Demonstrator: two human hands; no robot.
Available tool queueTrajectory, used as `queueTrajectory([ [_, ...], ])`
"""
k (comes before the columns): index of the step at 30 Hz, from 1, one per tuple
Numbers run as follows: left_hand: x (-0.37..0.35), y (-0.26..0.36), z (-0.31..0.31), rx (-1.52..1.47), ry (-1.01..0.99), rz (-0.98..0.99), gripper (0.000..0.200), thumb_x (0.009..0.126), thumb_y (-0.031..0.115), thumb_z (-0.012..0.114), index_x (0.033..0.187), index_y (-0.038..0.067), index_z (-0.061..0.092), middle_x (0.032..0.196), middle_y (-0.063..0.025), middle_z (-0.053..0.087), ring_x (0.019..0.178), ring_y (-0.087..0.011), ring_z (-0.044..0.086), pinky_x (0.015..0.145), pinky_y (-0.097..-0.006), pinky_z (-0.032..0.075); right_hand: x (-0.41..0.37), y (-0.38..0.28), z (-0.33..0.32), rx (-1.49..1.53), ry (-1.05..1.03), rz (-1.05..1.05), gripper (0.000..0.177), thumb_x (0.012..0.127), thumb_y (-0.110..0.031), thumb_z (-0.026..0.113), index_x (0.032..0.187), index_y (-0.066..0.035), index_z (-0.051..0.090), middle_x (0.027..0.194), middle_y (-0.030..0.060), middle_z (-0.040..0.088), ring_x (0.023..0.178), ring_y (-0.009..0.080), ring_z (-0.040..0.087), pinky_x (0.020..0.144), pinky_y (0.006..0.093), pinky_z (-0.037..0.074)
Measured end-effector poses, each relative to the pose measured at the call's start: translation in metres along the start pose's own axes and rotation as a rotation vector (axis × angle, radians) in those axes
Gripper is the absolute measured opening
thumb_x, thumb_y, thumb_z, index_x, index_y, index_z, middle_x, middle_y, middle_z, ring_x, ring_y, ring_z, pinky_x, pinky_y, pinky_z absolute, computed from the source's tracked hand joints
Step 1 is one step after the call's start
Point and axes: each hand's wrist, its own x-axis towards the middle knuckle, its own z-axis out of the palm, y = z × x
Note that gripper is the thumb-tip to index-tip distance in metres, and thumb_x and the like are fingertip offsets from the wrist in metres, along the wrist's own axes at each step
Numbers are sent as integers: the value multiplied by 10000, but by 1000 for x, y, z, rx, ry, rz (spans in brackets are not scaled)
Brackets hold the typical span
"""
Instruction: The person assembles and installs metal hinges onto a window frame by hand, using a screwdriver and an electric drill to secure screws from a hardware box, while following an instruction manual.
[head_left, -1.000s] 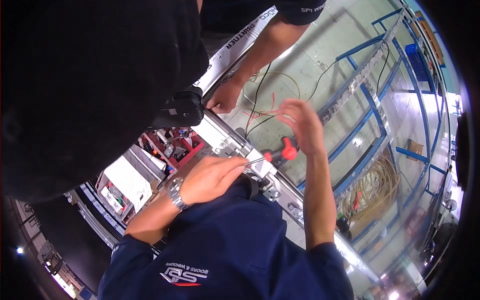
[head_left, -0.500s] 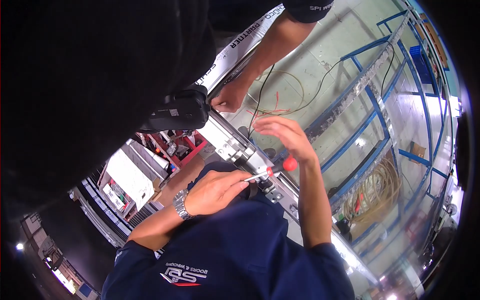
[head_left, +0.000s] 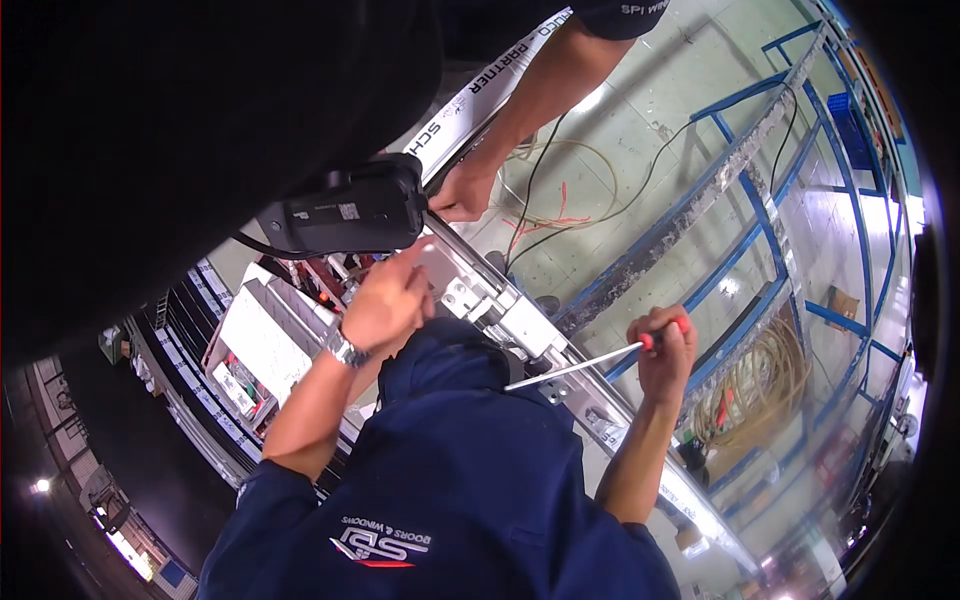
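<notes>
My right hand [head_left: 664, 355] is closed around the red and black handle of a screwdriver [head_left: 590, 362]. Its long shaft points left and down, with the tip by the front of my shirt. My left hand [head_left: 388, 300], with a metal watch on the wrist, is raised over the left side of a silver metal profile [head_left: 545, 340]. Its index finger is stretched out towards the profile's upper end, the other fingers are partly bent, and nothing shows in it. Metal fittings [head_left: 460, 297] sit along the profile between my hands.
A co-worker's hand [head_left: 465, 190] touches the profile's far end, beside a black device [head_left: 345, 215]. Blue metal racks [head_left: 765, 220], coiled hose [head_left: 765, 385] and loose cables [head_left: 590, 215] are to the right. A tool cart [head_left: 262, 335] stands left.
My left hand has left the screwdriver shaft and moved up, a finger extended. My right hand, previously open beside the handle, now grips it and has moved right and down.
</notes>
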Motion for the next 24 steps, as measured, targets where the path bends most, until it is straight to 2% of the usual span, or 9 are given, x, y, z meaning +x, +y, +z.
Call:
queueTrajectory([
  [3,20,-10,-11,83,-56,-71,638,931,72,375,1551,19,234,639,-117,651,450,-174,593,459,-306,491,-4,-3,-9,-2,36,2,222,966,-243,588,897,-36,553,672,-3,433,561,80,377,571,280,315],
  [6,36,0,-13,145,-140,-161,773,891,86,407,1576,-6,61,662,-146,665,438,-164,586,437,-286,480,-6,-6,-5,-20,51,16,213,934,-211,617,864,-14,573,661,9,449,598,109,435,612,301,376],
  [10,56,1,-4,36,-129,-267,816,894,138,459,1570,-26,33,695,-148,672,440,-151,576,412,-273,450,-7,-12,2,-101,10,-23,215,946,-218,594,875,-19,554,666,12,439,567,91,383,592,291,338],
  [13,62,-2,0,179,-148,-260,835,884,158,495,1562,-48,54,706,-139,673,452,-152,569,414,-279,441,-10,-15,0,-70,92,-61,175,918,-151,617,855,8,580,703,41,511,641,137,490,646,303,416],
  [14,43,24,-2,248,-77,-143,693,877,144,505,1488,-101,287,663,-158,663,549,-287,660,521,-391,532,-8,-16,0,-109,166,-94,157,920,-133,613,863,10,583,723,44,527,653,136,502,654,297,421],
  [17,35,21,5,415,114,365,519,901,170,554,1392,4,531,754,-140,678,581,-255,616,619,-363,513,-6,-23,7,-332,351,-130,113,927,-90,611,888,15,596,780,47,569,693,126,531,678,274,429],
  [18,28,38,10,423,121,298,367,928,178,589,1263,40,651,792,-148,691,684,-303,659,720,-382,522,4,-28,10,-477,368,-103,106,928,-82,616,894,17,601,799,45,580,709,117,536,686,264,429],
  [21,60,39,27,371,1,749,359,942,178,617,1274,44,643,800,-154,701,716,-302,674,734,-371,525,39,-19,10,-677,252,-105,128,918,-105,661,908,15,620,819,24,603,745,79,541,678,238,425],
  [24,70,60,29,310,-314,484,317,962,184,622,1231,24,668,813,-131,720,746,-191,686,737,-334,520,77,-16,30,-722,57,-35,155,907,-139,672,861,2,625,744,-4,594,696,61,499,619,243,406],
])
